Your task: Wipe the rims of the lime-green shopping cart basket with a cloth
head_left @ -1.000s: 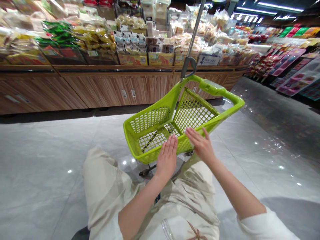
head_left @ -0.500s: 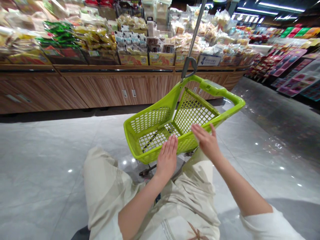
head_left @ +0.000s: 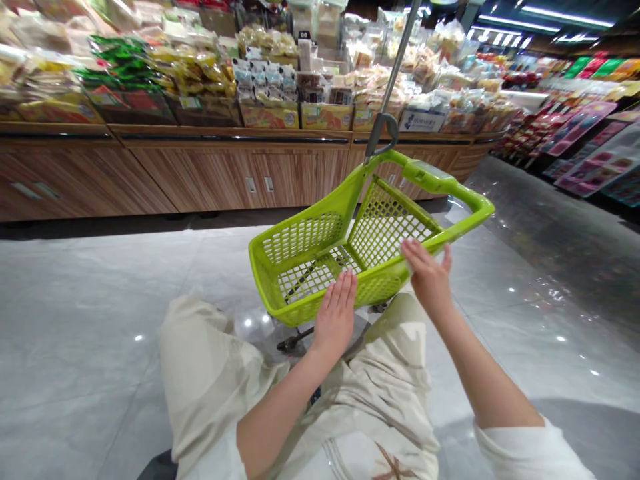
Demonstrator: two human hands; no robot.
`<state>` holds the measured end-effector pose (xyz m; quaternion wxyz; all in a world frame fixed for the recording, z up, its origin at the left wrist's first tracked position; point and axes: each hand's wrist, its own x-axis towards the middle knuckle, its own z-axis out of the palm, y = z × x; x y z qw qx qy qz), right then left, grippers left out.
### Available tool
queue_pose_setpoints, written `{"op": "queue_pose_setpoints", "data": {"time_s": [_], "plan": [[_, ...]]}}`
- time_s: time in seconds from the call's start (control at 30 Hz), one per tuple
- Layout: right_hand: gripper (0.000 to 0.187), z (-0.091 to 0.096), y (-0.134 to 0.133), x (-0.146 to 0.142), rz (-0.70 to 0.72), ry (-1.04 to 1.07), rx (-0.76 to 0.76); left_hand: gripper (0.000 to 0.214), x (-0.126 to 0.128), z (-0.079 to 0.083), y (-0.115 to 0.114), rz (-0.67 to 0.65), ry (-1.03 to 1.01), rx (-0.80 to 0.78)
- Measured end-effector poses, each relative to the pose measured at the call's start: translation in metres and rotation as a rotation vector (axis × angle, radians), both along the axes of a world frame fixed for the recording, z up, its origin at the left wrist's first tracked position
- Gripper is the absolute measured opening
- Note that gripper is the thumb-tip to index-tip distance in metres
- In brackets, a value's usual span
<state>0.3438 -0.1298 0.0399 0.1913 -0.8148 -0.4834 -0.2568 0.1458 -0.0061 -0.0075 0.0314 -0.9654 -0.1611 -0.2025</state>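
Open floor [head_left: 75, 320] at left. Left hand [head_left: 336, 313] flat, unclenched, on the near rim of the green basket [head_left: 300, 240]. Basket sits low over the floor, long axis near-left to far-right, handle [head_left: 440, 183] far-right. Right hand [head_left: 430, 277] flat on right rim; floor beyond.

Tilted lime-green mesh shopping basket [head_left: 320, 257]

- A long wooden counter [head_left: 200, 177] with cabinet doors stands across the back
- Many packed snacks [head_left: 200, 73] lie on top of it
- The glossy grey floor [head_left: 90, 293] shows small light spots
- Pink display racks [head_left: 580, 127] stand at far right
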Motion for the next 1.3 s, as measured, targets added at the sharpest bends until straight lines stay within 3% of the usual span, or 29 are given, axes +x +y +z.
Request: {"op": "queue_pose_setpoints", "data": {"time_s": [0.07, 0.13, 0.2, 0.27, 0.33, 0.37, 0.5, 0.6, 0.67, 0.73, 0.8, 0.9, 1.0, 1.07, 1.13, 1.23, 1.3], "plan": [[0.065, 0.009, -0.007, 0.026, -0.173, 0.006, 0.133, 0.079, 0.001, -0.001, -0.001, 0.005, -0.005, 0.0], [0.067, 0.006, 0.0, 0.021, -0.222, 0.016, 0.174, 0.079, 0.003, -0.001, -0.003, 0.01, -0.007, -0.001], [0.071, -0.008, 0.016, -0.01, -0.101, 0.014, 0.102, 0.079, 0.004, 0.0, -0.005, 0.013, -0.003, -0.005], [0.071, -0.021, 0.029, -0.044, 0.138, -0.004, -0.02, 0.079, 0.004, 0.001, -0.005, 0.017, 0.006, -0.013], [0.071, -0.025, 0.03, -0.055, 0.266, -0.026, -0.097, 0.078, 0.002, 0.002, -0.004, 0.015, 0.012, -0.013], [0.071, -0.022, 0.025, -0.047, 0.262, -0.034, -0.107, 0.077, 0.002, 0.002, -0.003, 0.012, 0.012, -0.009], [0.065, 0.006, -0.007, 0.024, -0.082, -0.028, 0.07, 0.078, 0.001, 0.0, -0.001, -0.002, -0.005, 0.004], [0.067, 0.009, -0.007, 0.033, -0.224, 0.014, 0.16, 0.078, 0.003, -0.002, -0.003, 0.007, -0.01, 0.009], [0.071, -0.004, 0.009, 0.001, -0.134, 0.028, 0.099, 0.076, 0.004, -0.001, -0.005, 0.017, -0.005, 0.015], [0.074, -0.02, 0.025, -0.039, 0.068, 0.013, 0.005, 0.075, 0.003, -0.001, -0.005, 0.021, -0.001, 0.025], [0.075, -0.029, 0.031, -0.06, 0.234, -0.01, -0.091, 0.075, 0.002, 0.0, -0.003, 0.02, -0.002, 0.033], [0.076, -0.018, 0.013, -0.028, 0.223, -0.039, -0.108, 0.076, 0.001, -0.001, -0.001, 0.01, -0.005, 0.029], [0.068, 0.005, -0.01, 0.027, -0.065, -0.041, 0.068, 0.078, 0.002, -0.002, -0.003, 0.014, -0.011, 0.014], [0.065, 0.009, -0.01, 0.034, -0.17, -0.011, 0.136, 0.077, 0.004, -0.002, -0.006, 0.026, -0.015, 0.001], [0.065, 0.001, 0.005, 0.01, -0.108, 0.009, 0.1, 0.078, 0.006, -0.001, -0.008, 0.028, -0.008, -0.011], [0.069, -0.019, 0.03, -0.042, 0.214, -0.018, -0.082, 0.079, 0.006, 0.0, -0.009, 0.021, 0.001, -0.022], [0.072, -0.022, 0.031, -0.047, 0.329, -0.037, -0.177, 0.079, 0.005, 0.0, -0.007, 0.015, 0.001, -0.024]]}}
